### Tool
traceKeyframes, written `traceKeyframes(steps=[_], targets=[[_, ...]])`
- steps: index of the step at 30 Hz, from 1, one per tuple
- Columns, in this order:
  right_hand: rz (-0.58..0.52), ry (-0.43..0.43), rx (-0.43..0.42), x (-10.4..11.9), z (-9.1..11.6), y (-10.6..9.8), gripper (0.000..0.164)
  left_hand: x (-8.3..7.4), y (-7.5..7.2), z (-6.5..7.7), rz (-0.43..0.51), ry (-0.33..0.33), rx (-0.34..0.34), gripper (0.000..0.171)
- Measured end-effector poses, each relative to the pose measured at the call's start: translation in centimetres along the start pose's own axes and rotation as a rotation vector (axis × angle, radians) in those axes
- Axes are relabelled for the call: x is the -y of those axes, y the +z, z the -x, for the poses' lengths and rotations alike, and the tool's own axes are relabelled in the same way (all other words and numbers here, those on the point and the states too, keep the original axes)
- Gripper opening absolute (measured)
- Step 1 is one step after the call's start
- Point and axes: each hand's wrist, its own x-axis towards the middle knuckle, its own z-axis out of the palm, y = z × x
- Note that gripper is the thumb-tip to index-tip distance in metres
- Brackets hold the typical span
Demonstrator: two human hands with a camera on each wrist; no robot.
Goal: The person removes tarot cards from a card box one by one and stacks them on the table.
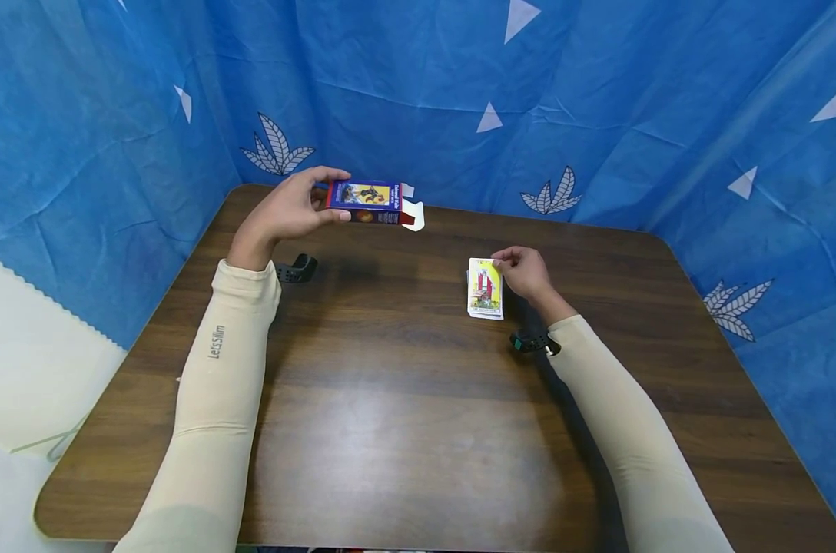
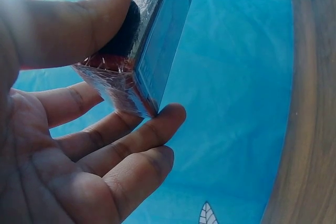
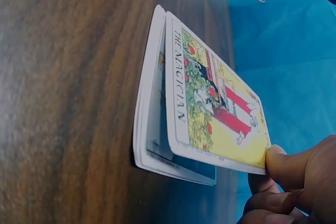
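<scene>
My left hand [image 1: 295, 206] holds a blue and red tarot card box [image 1: 366, 195] above the far left of the table, thumb on one side and fingers on the other. White flaps [image 1: 413, 213] stick out of the box's right end, which is open. In the left wrist view, shiny clear wrap covers the end of the box [image 2: 157, 40] near my fingers. My right hand [image 1: 525, 271] pinches a corner of the Magician tarot card [image 3: 220, 98]. That card tilts up over a small stack of cards [image 3: 149, 103] lying on the table.
The brown wooden table [image 1: 390, 346] stretches out beneath both arms. A blue curtain [image 1: 418, 92] with white triangles and leaf prints hangs along its back and sides. Black wrist straps [image 1: 296, 269] show at both wrists.
</scene>
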Motion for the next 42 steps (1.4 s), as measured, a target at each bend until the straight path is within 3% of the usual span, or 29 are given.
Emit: traceKeyframes(steps=[15,42], targets=[[0.122,0.030,0.023,-0.4,-0.2,0.8,0.023,0.2,0.2,0.1,0.002,-0.008,-0.007,0.067],[0.220,0.074,0.063,-0.3,-0.7,1.6,0.019,-0.1,0.1,0.2,-0.003,-0.006,-0.015,0.067]])
